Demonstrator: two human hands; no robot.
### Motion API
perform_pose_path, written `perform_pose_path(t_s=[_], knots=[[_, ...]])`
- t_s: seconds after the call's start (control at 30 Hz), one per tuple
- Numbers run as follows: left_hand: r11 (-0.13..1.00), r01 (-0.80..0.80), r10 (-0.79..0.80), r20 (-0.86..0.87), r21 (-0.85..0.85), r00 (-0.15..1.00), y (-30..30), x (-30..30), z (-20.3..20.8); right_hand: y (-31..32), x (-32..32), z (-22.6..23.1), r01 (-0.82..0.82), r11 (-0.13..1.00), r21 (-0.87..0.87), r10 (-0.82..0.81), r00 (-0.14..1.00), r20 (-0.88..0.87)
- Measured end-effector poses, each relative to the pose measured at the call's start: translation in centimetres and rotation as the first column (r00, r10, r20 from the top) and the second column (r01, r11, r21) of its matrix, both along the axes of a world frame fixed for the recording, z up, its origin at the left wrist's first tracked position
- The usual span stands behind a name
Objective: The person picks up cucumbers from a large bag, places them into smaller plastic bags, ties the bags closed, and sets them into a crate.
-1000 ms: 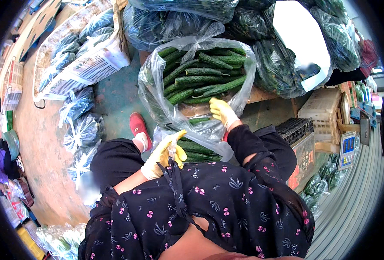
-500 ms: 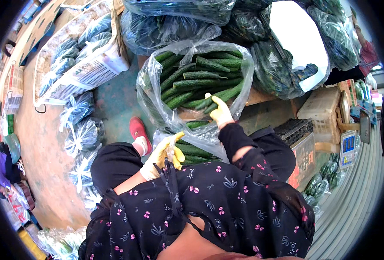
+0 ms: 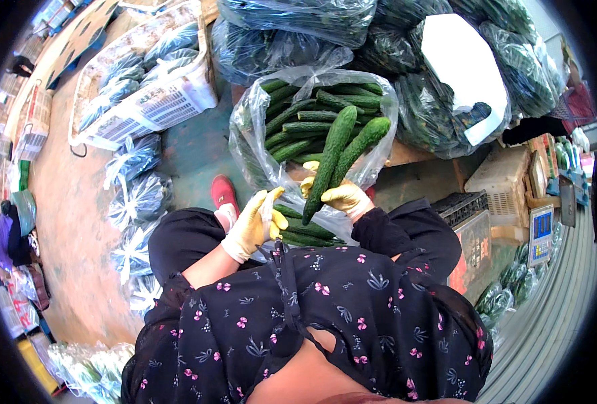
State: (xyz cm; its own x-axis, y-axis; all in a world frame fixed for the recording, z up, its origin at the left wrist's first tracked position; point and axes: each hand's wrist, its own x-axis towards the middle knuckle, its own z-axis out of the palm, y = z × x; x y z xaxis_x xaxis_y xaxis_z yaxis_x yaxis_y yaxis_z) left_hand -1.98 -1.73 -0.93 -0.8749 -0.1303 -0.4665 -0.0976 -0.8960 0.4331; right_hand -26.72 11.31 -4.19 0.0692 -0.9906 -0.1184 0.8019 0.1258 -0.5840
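Note:
Both my hands wear pale yellow gloves. My right hand (image 3: 347,200) is closed around the lower part of two long green cucumbers (image 3: 339,149), which tilt up and away over the near rim of a large clear plastic bag (image 3: 246,145). Many more cucumbers (image 3: 297,143) lie piled inside that bag. Close to my lap, several cucumbers (image 3: 306,229) rest in a smaller clear bag, partly hidden by my hands. My left hand (image 3: 251,225) pinches this smaller bag's edge, with thin plastic showing between its fingers.
At the left stands a white plastic crate (image 3: 170,104) with bagged produce, beside a row of tied bags (image 3: 144,198) on the floor. Large filled bags (image 3: 288,50) are heaped beyond. A dark crate (image 3: 461,207) and a scale (image 3: 540,232) stand to my right.
My right hand has lifted two cucumbers out of the large bag and drawn them toward me. My left hand stays at the smaller bag. The view has shifted slightly.

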Motion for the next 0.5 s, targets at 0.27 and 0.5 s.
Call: perform_pose_path(t_s=[0.27,0.5], knots=[[0.995,-0.046,0.043,0.032,0.084,0.999,-0.4,1.2,-0.4,-0.1,4.8,-0.9,-0.277,0.942,0.188,0.328,0.875,-0.355],[0.987,-0.139,0.128,0.132,0.081,0.983,-0.9,3.0,-0.3,3.0,3.9,-10.4,-0.419,0.779,0.467,0.627,0.537,-0.565]])
